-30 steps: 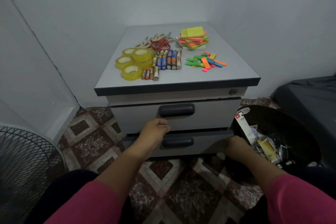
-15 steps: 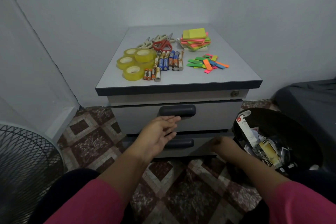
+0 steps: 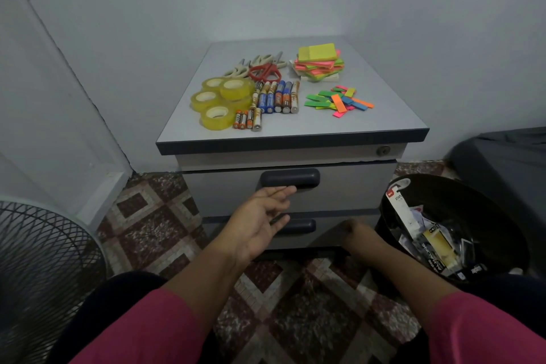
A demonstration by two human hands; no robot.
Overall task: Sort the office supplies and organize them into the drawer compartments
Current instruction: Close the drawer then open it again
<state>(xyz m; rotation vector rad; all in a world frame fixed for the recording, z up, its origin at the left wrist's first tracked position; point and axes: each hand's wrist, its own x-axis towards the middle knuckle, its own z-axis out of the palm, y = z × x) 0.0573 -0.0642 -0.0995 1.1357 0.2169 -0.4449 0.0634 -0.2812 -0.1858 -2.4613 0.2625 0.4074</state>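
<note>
Black bin [image 3: 478, 207] crowds the drawer front's [image 3: 348, 186] right side.

Fingers of the right hand [image 3: 353, 230] curl out of sight, low and right of the left hand [image 3: 260, 221]. Both drawers [image 3: 283, 198] are shut, their compartments unseen. Battery [image 3: 274, 97] labels blur. The fan [image 3: 38, 269] and dark bin [image 3: 461, 227] are cropped.
</note>
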